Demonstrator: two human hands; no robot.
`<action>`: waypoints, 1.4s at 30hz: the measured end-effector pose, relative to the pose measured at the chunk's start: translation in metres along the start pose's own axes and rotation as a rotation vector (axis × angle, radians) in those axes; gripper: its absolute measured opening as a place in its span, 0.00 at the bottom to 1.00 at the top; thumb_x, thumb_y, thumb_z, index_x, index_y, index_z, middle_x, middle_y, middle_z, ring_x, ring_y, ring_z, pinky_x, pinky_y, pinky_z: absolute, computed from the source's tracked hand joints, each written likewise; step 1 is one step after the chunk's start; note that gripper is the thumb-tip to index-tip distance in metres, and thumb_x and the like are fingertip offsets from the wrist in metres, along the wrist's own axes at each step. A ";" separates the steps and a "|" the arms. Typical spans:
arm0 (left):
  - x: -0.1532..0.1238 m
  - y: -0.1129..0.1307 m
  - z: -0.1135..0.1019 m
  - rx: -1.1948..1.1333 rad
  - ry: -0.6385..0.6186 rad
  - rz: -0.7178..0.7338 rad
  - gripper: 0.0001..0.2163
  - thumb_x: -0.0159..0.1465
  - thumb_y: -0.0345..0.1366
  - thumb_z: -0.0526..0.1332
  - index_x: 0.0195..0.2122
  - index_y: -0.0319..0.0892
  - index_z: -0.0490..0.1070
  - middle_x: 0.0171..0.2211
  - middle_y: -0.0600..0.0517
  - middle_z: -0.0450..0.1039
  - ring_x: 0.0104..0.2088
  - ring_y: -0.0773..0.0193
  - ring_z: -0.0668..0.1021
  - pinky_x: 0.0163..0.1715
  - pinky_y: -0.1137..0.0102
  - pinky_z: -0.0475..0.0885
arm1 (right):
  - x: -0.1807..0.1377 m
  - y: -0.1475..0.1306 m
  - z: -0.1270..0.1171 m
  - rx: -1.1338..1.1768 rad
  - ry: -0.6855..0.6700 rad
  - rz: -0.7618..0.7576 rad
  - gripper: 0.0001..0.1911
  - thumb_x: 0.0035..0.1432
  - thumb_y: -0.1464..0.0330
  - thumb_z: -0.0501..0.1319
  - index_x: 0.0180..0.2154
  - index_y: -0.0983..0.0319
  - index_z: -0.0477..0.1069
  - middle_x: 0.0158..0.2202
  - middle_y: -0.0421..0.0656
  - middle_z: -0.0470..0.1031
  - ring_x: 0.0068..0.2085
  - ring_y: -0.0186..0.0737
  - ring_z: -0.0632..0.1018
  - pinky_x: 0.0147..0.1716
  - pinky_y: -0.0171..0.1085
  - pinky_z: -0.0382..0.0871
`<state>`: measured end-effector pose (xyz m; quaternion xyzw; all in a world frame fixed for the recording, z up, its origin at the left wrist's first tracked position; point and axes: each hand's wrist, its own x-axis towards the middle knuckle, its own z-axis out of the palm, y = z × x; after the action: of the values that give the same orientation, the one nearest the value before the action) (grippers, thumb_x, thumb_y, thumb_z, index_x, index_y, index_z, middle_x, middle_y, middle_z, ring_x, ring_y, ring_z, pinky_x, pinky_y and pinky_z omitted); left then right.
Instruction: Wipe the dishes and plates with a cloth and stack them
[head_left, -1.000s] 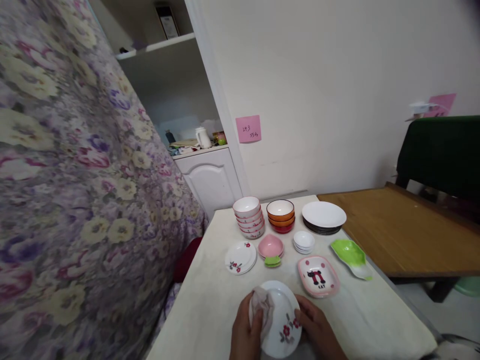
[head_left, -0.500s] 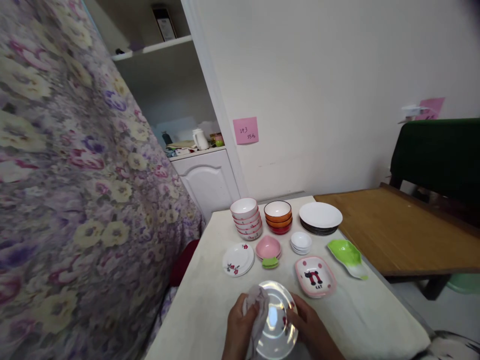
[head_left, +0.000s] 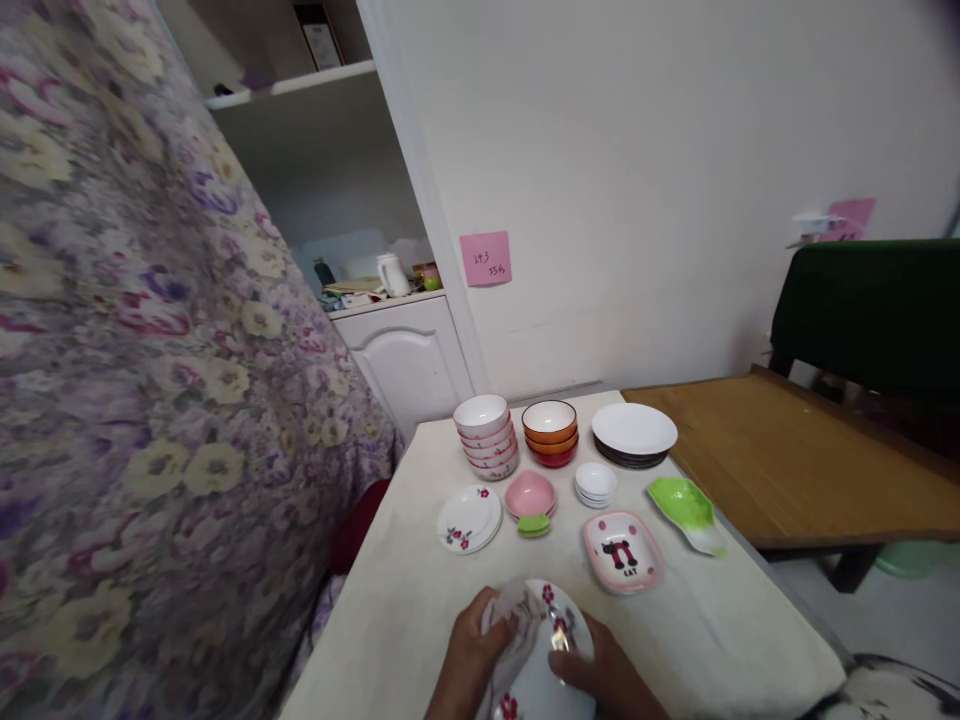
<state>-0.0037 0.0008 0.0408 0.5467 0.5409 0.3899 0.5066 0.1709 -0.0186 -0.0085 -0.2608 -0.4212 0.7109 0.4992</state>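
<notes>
At the bottom of the view both my hands hold a small white plate (head_left: 551, 650) with red flowers, tilted over the near edge of the cream-covered table (head_left: 405, 590). My left hand (head_left: 469, 665) presses a crumpled pale cloth (head_left: 510, 615) against the plate's left side, fingers closed on it. My right hand (head_left: 596, 675) grips the plate's right rim with the thumb on its face.
Farther back on the table stand several white-and-red bowls (head_left: 486, 435), orange bowls (head_left: 550, 430), stacked flat plates (head_left: 634, 435), small white dishes (head_left: 595, 484), a pink dish (head_left: 529, 495), flowered saucers (head_left: 469, 518), a cat dish (head_left: 622, 552) and a green leaf dish (head_left: 686, 510). Floral fabric (head_left: 150, 380) hangs left; a wooden table (head_left: 810, 470) stands right.
The plate has turned in my hands, its flower print going from the lower right to the top and bottom. The cloth has slid across its face. The view has shifted slightly rightward.
</notes>
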 end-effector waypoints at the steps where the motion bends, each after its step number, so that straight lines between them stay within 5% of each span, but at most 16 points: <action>1: -0.003 -0.004 0.005 0.006 0.105 -0.022 0.11 0.55 0.43 0.61 0.33 0.40 0.70 0.25 0.55 0.73 0.28 0.63 0.73 0.30 0.71 0.67 | 0.001 0.003 0.001 -0.036 0.086 -0.015 0.36 0.41 0.52 0.68 0.49 0.64 0.70 0.42 0.51 0.80 0.42 0.55 0.78 0.42 0.50 0.71; 3: -0.011 -0.013 0.015 0.027 0.298 -0.071 0.14 0.57 0.47 0.59 0.34 0.40 0.70 0.26 0.53 0.75 0.31 0.59 0.75 0.34 0.69 0.68 | 0.001 0.010 0.000 -0.115 0.264 -0.050 0.37 0.40 0.51 0.68 0.50 0.64 0.70 0.46 0.53 0.78 0.47 0.58 0.76 0.46 0.52 0.70; 5: -0.016 -0.017 0.018 0.042 0.354 -0.081 0.15 0.57 0.49 0.58 0.34 0.40 0.70 0.27 0.52 0.76 0.32 0.58 0.75 0.35 0.68 0.68 | 0.000 0.010 0.000 -0.118 0.306 -0.076 0.36 0.42 0.52 0.67 0.51 0.64 0.69 0.49 0.53 0.76 0.50 0.57 0.75 0.49 0.51 0.68; 10: -0.001 0.001 0.001 0.028 -0.101 0.041 0.08 0.55 0.38 0.62 0.32 0.40 0.71 0.26 0.56 0.73 0.29 0.65 0.72 0.30 0.73 0.65 | -0.007 -0.019 0.002 0.051 -0.121 -0.023 0.35 0.44 0.56 0.68 0.53 0.62 0.68 0.44 0.48 0.79 0.42 0.51 0.78 0.39 0.44 0.71; 12: 0.005 0.008 -0.001 0.000 -0.198 0.022 0.07 0.53 0.36 0.63 0.31 0.39 0.71 0.25 0.57 0.71 0.26 0.67 0.70 0.28 0.74 0.63 | -0.006 -0.023 0.001 0.048 -0.157 -0.022 0.34 0.43 0.56 0.69 0.51 0.63 0.70 0.42 0.47 0.79 0.41 0.50 0.78 0.39 0.43 0.71; 19: -0.012 -0.010 0.021 0.046 0.312 -0.070 0.14 0.58 0.47 0.58 0.34 0.41 0.70 0.27 0.53 0.75 0.32 0.59 0.75 0.35 0.69 0.68 | 0.000 0.021 -0.013 -0.122 0.212 -0.116 0.36 0.46 0.53 0.66 0.53 0.65 0.65 0.48 0.53 0.77 0.47 0.55 0.76 0.43 0.48 0.71; 21: -0.010 -0.010 0.017 0.076 0.239 -0.013 0.11 0.58 0.44 0.59 0.33 0.41 0.70 0.27 0.54 0.74 0.32 0.61 0.74 0.35 0.70 0.67 | -0.002 0.016 -0.012 -0.049 0.126 -0.109 0.35 0.46 0.54 0.66 0.53 0.64 0.66 0.45 0.52 0.78 0.44 0.53 0.77 0.40 0.47 0.72; 25: 0.010 0.004 0.005 0.001 -0.112 0.022 0.08 0.51 0.37 0.64 0.29 0.39 0.70 0.24 0.57 0.70 0.26 0.66 0.70 0.27 0.73 0.64 | -0.006 -0.011 -0.008 0.086 -0.130 -0.036 0.34 0.44 0.60 0.69 0.52 0.63 0.68 0.41 0.48 0.80 0.40 0.50 0.78 0.38 0.43 0.70; 27: 0.014 0.006 0.007 -0.052 -0.175 -0.006 0.09 0.49 0.37 0.65 0.29 0.38 0.70 0.23 0.57 0.70 0.24 0.68 0.69 0.25 0.73 0.63 | -0.006 -0.013 -0.008 0.098 -0.140 -0.029 0.34 0.43 0.60 0.70 0.52 0.63 0.68 0.41 0.49 0.80 0.41 0.51 0.78 0.40 0.45 0.70; 34: -0.011 -0.022 0.033 -0.014 0.344 -0.090 0.14 0.59 0.49 0.56 0.34 0.42 0.67 0.26 0.54 0.73 0.30 0.60 0.74 0.32 0.68 0.68 | -0.004 0.023 -0.017 -0.097 0.322 -0.144 0.32 0.47 0.57 0.67 0.53 0.62 0.67 0.50 0.52 0.76 0.50 0.55 0.74 0.51 0.53 0.66; 42: 0.019 0.009 0.009 0.003 -0.133 -0.008 0.10 0.49 0.39 0.66 0.29 0.39 0.71 0.24 0.54 0.73 0.27 0.63 0.73 0.28 0.71 0.66 | -0.004 0.002 -0.019 0.093 -0.044 -0.053 0.37 0.42 0.58 0.69 0.54 0.62 0.66 0.44 0.50 0.79 0.43 0.56 0.78 0.41 0.52 0.71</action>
<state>0.0088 0.0189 0.0457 0.5701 0.5087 0.3499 0.5420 0.1859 -0.0162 -0.0203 -0.2104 -0.4054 0.7219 0.5199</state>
